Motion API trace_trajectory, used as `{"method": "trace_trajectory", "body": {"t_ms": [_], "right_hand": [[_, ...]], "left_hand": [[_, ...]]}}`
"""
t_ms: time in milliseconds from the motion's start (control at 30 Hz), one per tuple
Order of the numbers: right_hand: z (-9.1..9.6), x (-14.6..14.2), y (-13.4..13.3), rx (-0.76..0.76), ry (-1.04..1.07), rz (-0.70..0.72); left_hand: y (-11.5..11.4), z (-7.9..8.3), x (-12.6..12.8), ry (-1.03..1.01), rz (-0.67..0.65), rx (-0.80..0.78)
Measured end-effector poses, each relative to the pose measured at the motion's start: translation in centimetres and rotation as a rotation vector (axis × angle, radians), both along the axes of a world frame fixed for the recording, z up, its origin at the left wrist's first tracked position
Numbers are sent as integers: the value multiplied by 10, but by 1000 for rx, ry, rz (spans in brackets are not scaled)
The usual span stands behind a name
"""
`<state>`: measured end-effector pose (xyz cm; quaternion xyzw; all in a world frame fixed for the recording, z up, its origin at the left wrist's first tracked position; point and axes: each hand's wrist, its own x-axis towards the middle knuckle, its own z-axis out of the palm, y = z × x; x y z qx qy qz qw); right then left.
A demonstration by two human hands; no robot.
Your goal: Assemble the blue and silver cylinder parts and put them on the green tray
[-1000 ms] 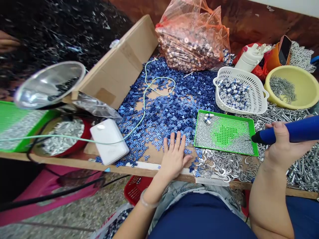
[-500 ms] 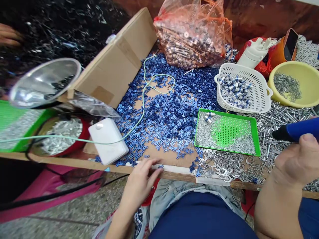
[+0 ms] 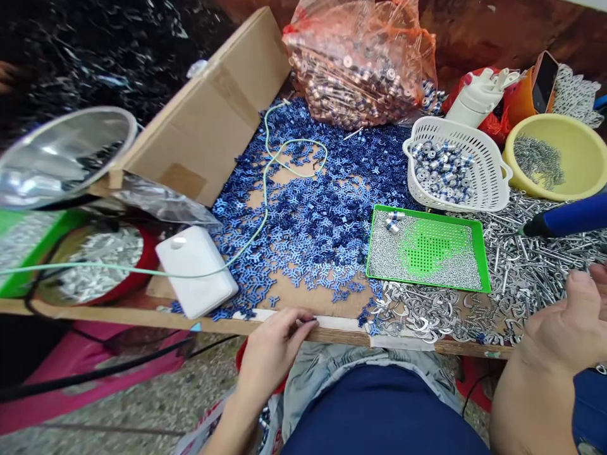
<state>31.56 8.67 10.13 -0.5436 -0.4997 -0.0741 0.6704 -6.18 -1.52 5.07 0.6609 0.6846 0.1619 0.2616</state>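
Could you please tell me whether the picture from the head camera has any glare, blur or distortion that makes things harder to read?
In the head view, the metal bowl at the left shows strong glare and looks stretched; the wooden table edge runs aslant across the frame; the right hand looks slightly soft; the blue pieces at the centre remain clear.
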Motion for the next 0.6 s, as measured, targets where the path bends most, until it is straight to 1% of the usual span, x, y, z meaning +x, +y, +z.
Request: {"method": "trace_trajectory", "body": {"t_ms": [67,167,233,300,367,500,600], "right_hand": [[1,-2,0,21,31,2],[3,-5,0,75,92,30],[4,-7,1,94,105,29],[6,-10,1,94,110,17],[8,-12,1,74,113,-1],[9,-13,-4,45,125,-3],[4,-12,-13,-8,170,-26]], "left_hand": [[7,-1,6,-15,18,133],[20,-5,16,62,91,340],[27,-8,24,99,78,394],[33,-10,31,93,-8,363],[36,-12,38,90,-87,296],[42,-15,43,96,-120,229],[44,-15,41,96,-146,219]]}}
